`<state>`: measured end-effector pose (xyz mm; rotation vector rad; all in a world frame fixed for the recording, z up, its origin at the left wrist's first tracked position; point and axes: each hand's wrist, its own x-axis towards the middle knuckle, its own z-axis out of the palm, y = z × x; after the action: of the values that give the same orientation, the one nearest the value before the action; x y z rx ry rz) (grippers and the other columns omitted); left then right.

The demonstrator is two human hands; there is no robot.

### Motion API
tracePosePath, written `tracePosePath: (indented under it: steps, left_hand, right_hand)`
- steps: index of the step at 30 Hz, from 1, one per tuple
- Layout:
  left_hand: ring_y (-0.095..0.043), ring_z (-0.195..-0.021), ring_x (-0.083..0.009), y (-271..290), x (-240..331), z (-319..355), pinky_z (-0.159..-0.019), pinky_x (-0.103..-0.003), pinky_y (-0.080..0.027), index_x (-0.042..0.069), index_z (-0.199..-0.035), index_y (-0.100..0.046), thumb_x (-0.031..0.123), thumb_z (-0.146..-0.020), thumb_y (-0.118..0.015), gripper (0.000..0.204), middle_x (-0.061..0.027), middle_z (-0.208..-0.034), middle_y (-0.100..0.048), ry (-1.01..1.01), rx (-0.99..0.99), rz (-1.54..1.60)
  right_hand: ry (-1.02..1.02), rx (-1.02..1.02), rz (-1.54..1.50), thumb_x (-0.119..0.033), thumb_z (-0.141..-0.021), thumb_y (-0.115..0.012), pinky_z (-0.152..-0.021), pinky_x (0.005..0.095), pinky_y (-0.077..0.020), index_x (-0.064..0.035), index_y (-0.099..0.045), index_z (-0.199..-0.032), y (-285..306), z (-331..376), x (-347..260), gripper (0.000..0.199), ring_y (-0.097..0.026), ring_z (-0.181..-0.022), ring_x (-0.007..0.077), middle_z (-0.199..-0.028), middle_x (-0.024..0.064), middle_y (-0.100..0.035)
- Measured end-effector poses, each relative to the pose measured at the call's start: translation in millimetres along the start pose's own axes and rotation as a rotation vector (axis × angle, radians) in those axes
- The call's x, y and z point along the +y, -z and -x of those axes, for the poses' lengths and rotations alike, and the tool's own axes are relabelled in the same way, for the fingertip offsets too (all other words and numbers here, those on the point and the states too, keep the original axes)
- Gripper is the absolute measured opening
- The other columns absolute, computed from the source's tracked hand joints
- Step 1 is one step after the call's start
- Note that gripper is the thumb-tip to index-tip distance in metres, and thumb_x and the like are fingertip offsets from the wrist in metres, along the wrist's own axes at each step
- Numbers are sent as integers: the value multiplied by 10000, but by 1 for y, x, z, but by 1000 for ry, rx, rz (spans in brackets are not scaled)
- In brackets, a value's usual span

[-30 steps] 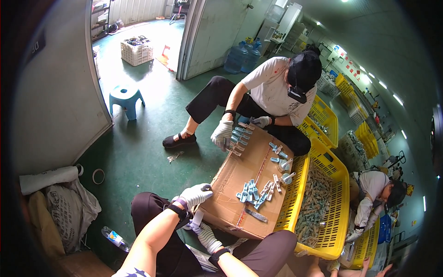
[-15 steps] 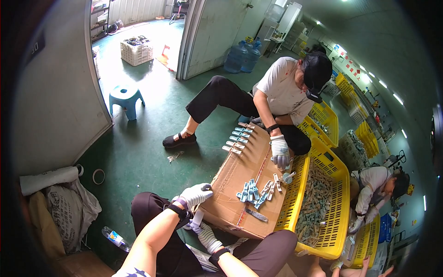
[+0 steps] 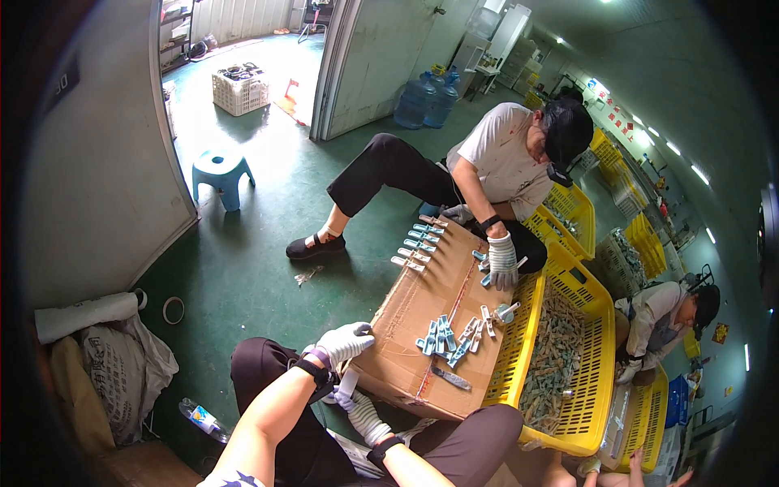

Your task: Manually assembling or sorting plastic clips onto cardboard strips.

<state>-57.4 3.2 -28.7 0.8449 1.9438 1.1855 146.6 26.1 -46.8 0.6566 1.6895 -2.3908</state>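
My left hand (image 3: 344, 342), in a striped knit glove, is at the near left corner of a cardboard box (image 3: 398, 357), fingers curled. What they hold, if anything, is hidden. Just below it, my right hand (image 3: 365, 417), gloved too, has its fingers closed at the lower end of a white strip (image 3: 349, 381) beside the box's side. Blue and white plastic clothespins (image 3: 442, 335) lie in a loose pile on the box top, beside a grey blade-like piece (image 3: 451, 378). Several more clothespins (image 3: 419, 243) line the far left edge.
Across the box, a co-worker's gloved hand (image 3: 503, 264) is over some clothespins. A yellow crate (image 3: 596, 365) full of clothespins stands at the right. A blue stool (image 3: 221, 174), sacks (image 3: 122, 365) and a plastic bottle (image 3: 203, 418) are on the left.
The co-worker's hand has shifted slightly, and clothespins now lie next to it on the box. Another person at the right has moved their hands lower. My hands stay in place.
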Motion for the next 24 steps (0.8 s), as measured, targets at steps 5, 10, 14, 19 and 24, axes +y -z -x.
tracePosePath:
  steps: [5,10,14,19,24]
  left_hand:
    - [-584,-995,-247,-3,1,2,-902,-356,-453,27,-1169,-589,287,-882,-609,387,-139,-1086,-646,-54,79,21]
    - [-581,-1076,-260,0,5,3,-937,-328,-443,57,-1244,-561,384,-878,-556,490,-138,-1187,-620,-6,16,10]
    - [-578,-1089,-260,1,4,2,-946,-326,-440,58,-1256,-556,388,-879,-554,502,-136,-1206,-614,0,-3,3]
    - [-571,-1122,-260,2,5,2,-967,-325,-434,59,-1288,-539,388,-875,-553,528,-137,-1261,-591,35,-15,-14]
    - [-581,-983,-246,-3,2,2,-892,-359,-452,29,-1145,-594,288,-875,-608,375,-130,-1068,-647,-34,82,45]
  right_hand:
    - [5,-1,6,-239,-939,-604,-948,280,-467,-5,-603,-1172,0,0,0,330,-631,-1011,147,-1083,73,-678]
    - [6,-10,1,-258,-933,-613,-952,282,-464,-6,-596,-1178,2,-1,1,353,-630,-1010,142,-1079,74,-679]
    - [9,-12,-7,-266,-927,-619,-953,283,-463,-7,-596,-1179,3,-1,1,362,-630,-1006,139,-1073,70,-681]
    - [1,1,-4,-264,-926,-622,-953,282,-463,-6,-596,-1178,1,2,-4,362,-629,-1006,138,-1066,67,-682]
    - [-10,9,2,-249,-926,-623,-954,283,-465,-4,-597,-1173,0,1,-4,349,-631,-1004,142,-1067,72,-681]
